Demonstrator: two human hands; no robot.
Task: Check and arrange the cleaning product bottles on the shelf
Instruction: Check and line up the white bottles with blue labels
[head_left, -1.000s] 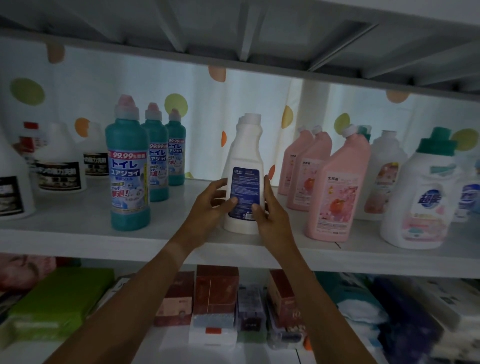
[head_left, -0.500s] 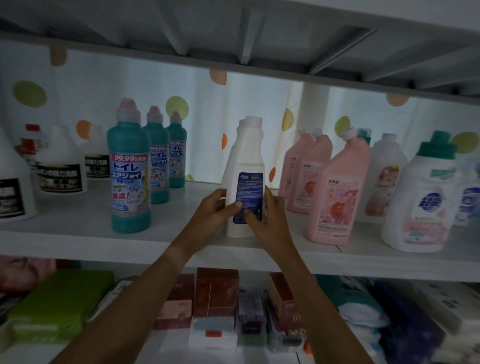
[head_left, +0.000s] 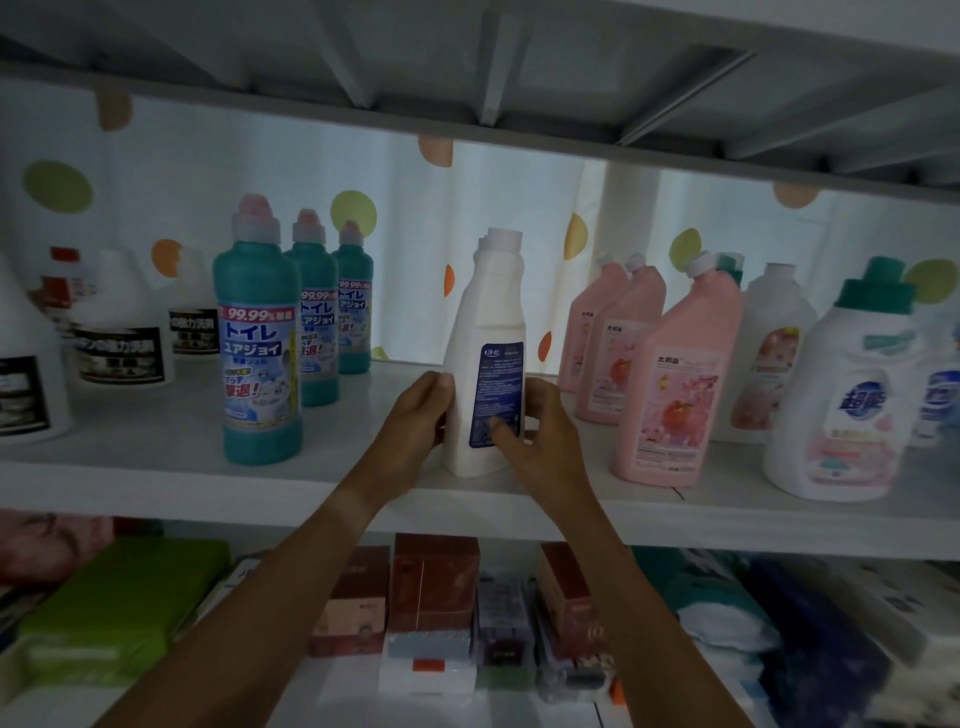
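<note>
From my remote view I log the white shelf (head_left: 156, 457) running across the frame, with white jugs carrying black labels (head_left: 122, 332) at far left. Next, three teal bottles (head_left: 260, 353) stand upright in a row receding toward the dotted curtain (head_left: 415, 234) behind. At centre, near the front edge of the shelf, stands the white bottle (head_left: 485, 322), well apart from the teal row and nearer the pink group. Its long axis is close to vertical, cap up, with a slight lean; the dark blue label (head_left: 496, 395) faces me and a little to the right. My left hand (head_left: 418, 421) sits on the bottle's lower left side, fingers curled round its edge, holding it. My right hand (head_left: 540, 436) is at the lower right side, thumb pressed on the bottom of the label, fingers wrapped behind the body, so the bottle is gripped between both hands. I cannot tell whether the base rests fully on the shelf. Right of it, pink bottles (head_left: 675, 384) stand upright in a cluster, then a white detergent jug with a green cap (head_left: 841, 395). Below the shelf lie boxes and packets (head_left: 431, 587).
</note>
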